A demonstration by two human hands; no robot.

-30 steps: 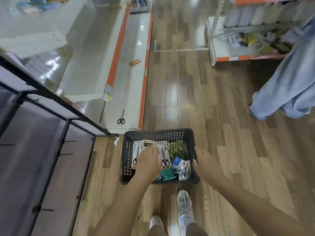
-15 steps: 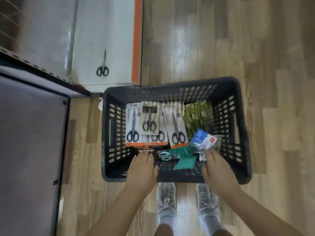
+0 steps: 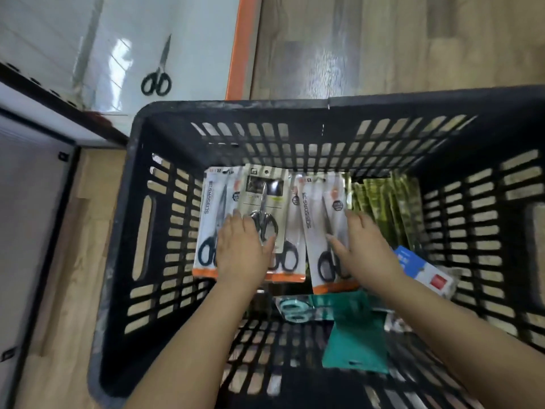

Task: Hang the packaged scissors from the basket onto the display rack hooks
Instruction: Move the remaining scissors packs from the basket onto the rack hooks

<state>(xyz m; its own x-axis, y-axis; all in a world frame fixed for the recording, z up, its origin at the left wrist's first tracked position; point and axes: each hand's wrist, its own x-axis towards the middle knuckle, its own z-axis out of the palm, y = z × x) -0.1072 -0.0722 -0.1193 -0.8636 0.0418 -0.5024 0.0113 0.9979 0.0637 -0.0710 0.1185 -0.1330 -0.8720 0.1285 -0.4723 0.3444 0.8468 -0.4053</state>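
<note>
Nothing hung yet: my left hand (image 3: 240, 249) and right hand (image 3: 364, 246) lie flat, fingers straight, on the packaged scissors (image 3: 262, 214) at 12 o'clock in the basket (image 3: 324, 107), seemingly 4 packs, none gripped, hooks unseen.

The black slatted basket (image 3: 165, 290) stood on the floor. Against its far wall lay several carded scissors packs, overlapping: a left pack (image 3: 211, 208), a smaller pack (image 3: 264, 190) on top, and a right pack (image 3: 320, 214) tilted, all black-handled with blades pointing away.
</note>
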